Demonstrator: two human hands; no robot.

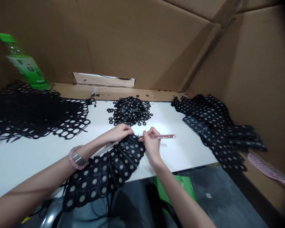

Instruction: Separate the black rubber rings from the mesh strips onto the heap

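Across the front edge of the white table lies a black strip with pale round dots, its lower part hanging off the edge. With bent fingers, my left hand pinches the strip's upper end. My right hand is closed round a thin pink pen-like tool, whose tip points left at that same end. The tip itself is too small to make out. Just beyond my hands is a pile of small black rings, some with pale centres.
Black ring netting is heaped at the left, near a green bottle. Folded dotted black pieces lie at the right, partly over the table edge. Cardboard walls enclose the table. A green bag is below.
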